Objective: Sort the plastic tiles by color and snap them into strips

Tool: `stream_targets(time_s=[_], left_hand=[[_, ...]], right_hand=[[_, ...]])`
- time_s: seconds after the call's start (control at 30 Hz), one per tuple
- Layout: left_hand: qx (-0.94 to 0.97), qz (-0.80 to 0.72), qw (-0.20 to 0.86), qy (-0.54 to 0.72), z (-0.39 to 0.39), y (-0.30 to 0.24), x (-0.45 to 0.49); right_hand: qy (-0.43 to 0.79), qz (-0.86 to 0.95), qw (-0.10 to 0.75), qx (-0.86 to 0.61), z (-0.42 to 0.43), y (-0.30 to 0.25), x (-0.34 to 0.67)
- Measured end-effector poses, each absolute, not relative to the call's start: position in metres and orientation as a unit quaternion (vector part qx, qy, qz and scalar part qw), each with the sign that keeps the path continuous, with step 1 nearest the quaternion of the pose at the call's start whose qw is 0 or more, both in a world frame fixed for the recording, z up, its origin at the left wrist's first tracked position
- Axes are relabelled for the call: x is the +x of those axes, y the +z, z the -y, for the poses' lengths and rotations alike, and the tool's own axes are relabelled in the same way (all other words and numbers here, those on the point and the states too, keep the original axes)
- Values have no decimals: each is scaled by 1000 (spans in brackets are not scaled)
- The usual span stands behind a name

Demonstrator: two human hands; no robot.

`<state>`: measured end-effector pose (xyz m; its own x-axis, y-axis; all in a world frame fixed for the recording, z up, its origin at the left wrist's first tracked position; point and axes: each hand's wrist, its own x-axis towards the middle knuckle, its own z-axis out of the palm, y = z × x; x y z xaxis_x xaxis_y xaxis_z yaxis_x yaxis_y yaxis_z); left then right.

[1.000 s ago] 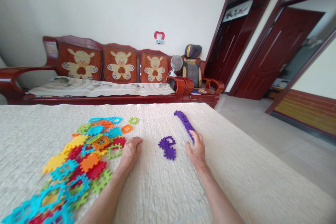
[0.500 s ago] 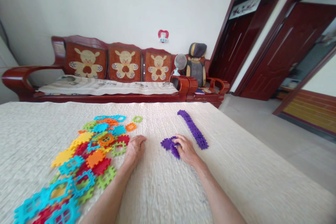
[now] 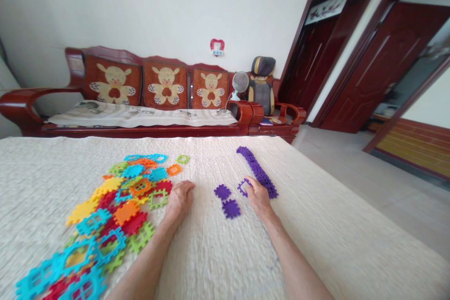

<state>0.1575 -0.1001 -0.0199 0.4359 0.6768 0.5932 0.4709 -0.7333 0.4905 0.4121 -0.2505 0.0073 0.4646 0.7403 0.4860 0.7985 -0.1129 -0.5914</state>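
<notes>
A purple frame (image 3: 239,189) is being pinched between the thumb and fingers of the right hand (image 3: 259,198), right of the middle of the cream-covered table (image 3: 218,258). Just beside it, a row of purple pieces (image 3: 256,168) is being carried at a slant from near the far edge. The fingers of the left hand (image 3: 180,200) are being held together and curled on the table; whether anything is being gripped underneath cannot be told. Between the hands, 2 solid purple pieces (image 3: 231,208) are being supported flat; a multicoloured pile (image 3: 126,213) is being carried left of the left hand. Beyond the far edge, 3 bear-patterned cushions (image 3: 166,85) are being propped on a wooden sofa (image 3: 140,132), near a fan (image 3: 240,82). Past the right edge, pale floor (image 3: 326,154) is being shown.
</notes>
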Motion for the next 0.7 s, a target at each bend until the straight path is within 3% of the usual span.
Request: stream_targets(time_s=[0.3,0.57,0.7], left_hand=[[836,-345,132,405,100,-19,158],[839,-340,124,407,99,-22,158],[841,-339,121,404,99,-22,158]], right_hand=[[-88,522,429,-732,251,2,414],[-46,597,335,-727,256,4,408],[-56,595,340,-726,258,6,402]])
